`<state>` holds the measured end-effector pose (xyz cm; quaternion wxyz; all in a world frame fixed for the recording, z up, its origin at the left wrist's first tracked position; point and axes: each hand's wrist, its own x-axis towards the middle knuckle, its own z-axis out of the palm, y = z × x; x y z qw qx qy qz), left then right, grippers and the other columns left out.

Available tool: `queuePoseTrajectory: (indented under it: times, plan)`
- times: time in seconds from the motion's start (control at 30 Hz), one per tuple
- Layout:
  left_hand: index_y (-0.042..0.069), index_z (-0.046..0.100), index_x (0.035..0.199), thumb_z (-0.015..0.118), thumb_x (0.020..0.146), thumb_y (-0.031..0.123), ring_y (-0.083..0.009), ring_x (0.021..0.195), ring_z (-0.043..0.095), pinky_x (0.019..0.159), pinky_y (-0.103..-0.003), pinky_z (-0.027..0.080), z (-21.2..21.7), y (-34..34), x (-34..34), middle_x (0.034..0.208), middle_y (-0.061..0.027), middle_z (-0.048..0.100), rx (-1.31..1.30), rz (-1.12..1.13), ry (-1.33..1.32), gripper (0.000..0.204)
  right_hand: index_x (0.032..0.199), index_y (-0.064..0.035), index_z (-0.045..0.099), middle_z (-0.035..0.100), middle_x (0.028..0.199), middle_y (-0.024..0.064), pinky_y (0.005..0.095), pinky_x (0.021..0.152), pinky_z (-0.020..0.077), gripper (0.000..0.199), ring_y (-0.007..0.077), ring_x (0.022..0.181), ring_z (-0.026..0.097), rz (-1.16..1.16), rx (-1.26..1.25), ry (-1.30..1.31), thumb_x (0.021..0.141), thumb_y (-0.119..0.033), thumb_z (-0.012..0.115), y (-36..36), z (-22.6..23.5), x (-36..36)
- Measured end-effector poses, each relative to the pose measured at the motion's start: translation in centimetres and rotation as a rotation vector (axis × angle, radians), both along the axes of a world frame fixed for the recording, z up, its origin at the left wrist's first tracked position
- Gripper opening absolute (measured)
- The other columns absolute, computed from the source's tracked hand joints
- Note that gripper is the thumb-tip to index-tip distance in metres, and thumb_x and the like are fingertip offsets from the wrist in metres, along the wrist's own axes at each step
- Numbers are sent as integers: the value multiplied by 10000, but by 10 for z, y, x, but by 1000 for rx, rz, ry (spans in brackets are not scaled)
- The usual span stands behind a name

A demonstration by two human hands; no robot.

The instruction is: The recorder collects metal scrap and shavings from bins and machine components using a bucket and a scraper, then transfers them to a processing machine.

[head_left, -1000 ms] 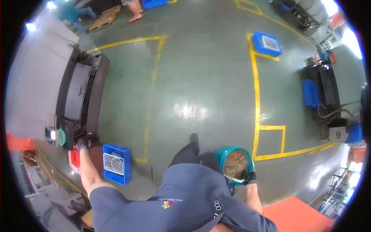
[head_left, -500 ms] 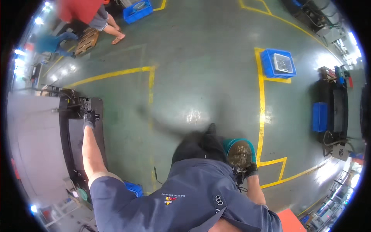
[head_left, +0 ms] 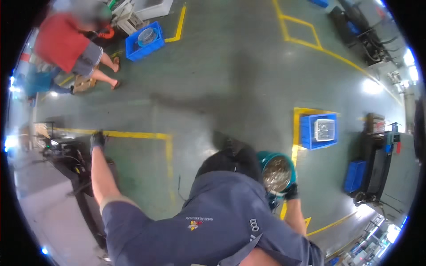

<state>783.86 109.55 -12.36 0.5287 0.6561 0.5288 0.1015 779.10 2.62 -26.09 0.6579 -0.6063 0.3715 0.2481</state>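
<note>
A teal bucket (head_left: 263, 160) hangs at my right side, beside my leg. My right hand (head_left: 291, 191), in a dark glove, is closed on its near right edge; whether on rim or handle I cannot tell. Brownish, glinting contents (head_left: 277, 174) fill the bucket, too unclear to name. Stretched out to the left, my left hand (head_left: 98, 139) wears a dark glove as well. Its fingers look loosely apart and nothing shows in them. Nearest to it is a dark machine part (head_left: 73, 155); I see no clear contact.
Ahead on the right, a blue crate (head_left: 306, 133) holds a white tray. Another blue bin (head_left: 355, 176) stands by the right-hand machine (head_left: 377, 170). At far left, a person in red (head_left: 62, 42) is near a blue crate (head_left: 144, 51). Yellow lines (head_left: 168, 155) mark the green floor.
Floor markings and the right-hand crate have come nearer as I move forward. The person in red shows more fully. My left hand has passed ahead along the machine; the bucket stays in my right.
</note>
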Motion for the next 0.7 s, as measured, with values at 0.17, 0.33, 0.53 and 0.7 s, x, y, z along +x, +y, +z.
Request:
queuePoseTrajectory:
  times: [0.17,0.33,0.53,0.7]
  plan:
    - [43,637,805,520,863,330,-230,653,607,598,-372,467,74,10,392,735,-92,636,544,-529,61,315,1101,-91,550,597,1007,81,324,693,477,316,225,850,561,-397,183,330,943,-286,357,62,-1,238]
    - [64,599,851,511,852,210,-135,601,551,503,-316,441,97,62,639,704,-33,563,973,-885,348,171,1176,-102,542,576,1147,161,521,813,435,564,382,980,527,-97,16,168,730,-445,504,96,-65,442]
    - [-2,643,848,495,858,242,-194,668,628,565,-370,473,75,121,727,753,-106,660,450,-365,280,286,1189,-111,544,572,1171,80,374,936,408,357,231,1046,523,-438,452,231,910,-291,415,167,-22,678]
    - [-1,610,963,496,855,269,-215,729,631,596,-364,487,65,154,853,893,-121,638,610,-193,321,313,1144,-60,558,600,1098,103,395,809,491,360,279,952,574,-423,390,122,881,-263,419,208,-2,883]
